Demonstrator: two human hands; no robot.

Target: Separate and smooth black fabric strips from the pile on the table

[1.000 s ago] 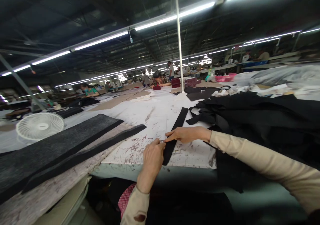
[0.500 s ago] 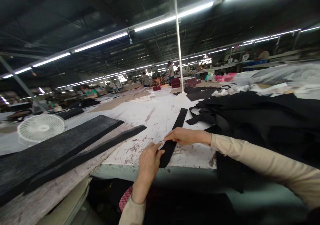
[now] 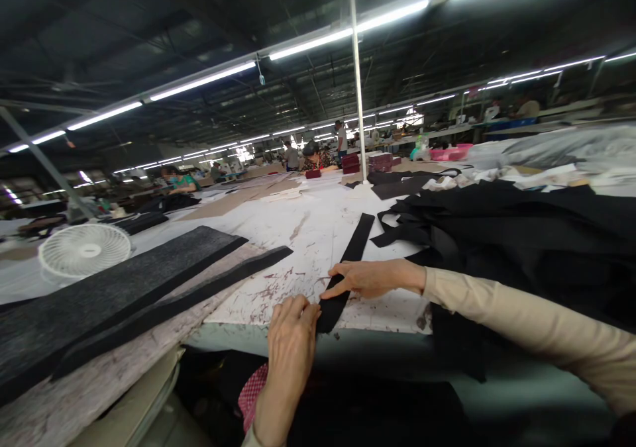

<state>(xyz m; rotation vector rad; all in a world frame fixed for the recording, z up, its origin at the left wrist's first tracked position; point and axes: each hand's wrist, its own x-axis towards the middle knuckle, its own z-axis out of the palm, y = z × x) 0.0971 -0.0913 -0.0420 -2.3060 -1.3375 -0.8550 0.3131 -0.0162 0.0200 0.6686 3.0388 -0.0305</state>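
A long black fabric strip (image 3: 356,243) lies slantwise on the white-covered table (image 3: 283,295), its near end close to the table's front edge. My left hand (image 3: 293,341) has curled fingers, with thumb and fingertips pinched at the strip's left edge near that end. From the right, my right hand (image 3: 370,279) rests across the middle of the strip, thumb and forefinger stretched out and apart on the cloth. Its other fingers are partly hidden. The strip looks flat beneath it.
Dark fabric panels (image 3: 149,275) and a narrow dark strip (image 3: 238,273) lie left. A white fan (image 3: 87,251) stands beyond them. Black cloth (image 3: 521,235) is heaped at right. A thin pole (image 3: 358,83) rises from the table. Co-workers (image 3: 340,139) are in the background.
My left hand has drawn slightly down and left, its fingers now curled in. My right hand has slid a little nearer, and its thumb and forefinger have spread apart.
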